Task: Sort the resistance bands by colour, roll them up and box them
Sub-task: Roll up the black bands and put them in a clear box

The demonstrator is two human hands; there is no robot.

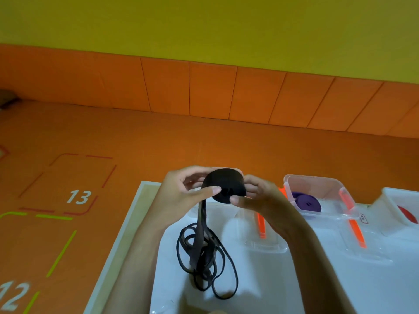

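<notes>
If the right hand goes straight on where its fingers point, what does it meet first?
The right hand would meet the black roll it holds; beyond that, probably the left hand, though depth is unclear.

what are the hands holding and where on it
The left hand and right hand pinch the black band by its rolled part; its tail hangs loose.

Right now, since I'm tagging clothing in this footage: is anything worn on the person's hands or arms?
Nothing shows. The left hand and right hand are bare: no gloves, rings or watch in view. Both forearms are uncovered to the frame edge; no sleeve appears.
</notes>
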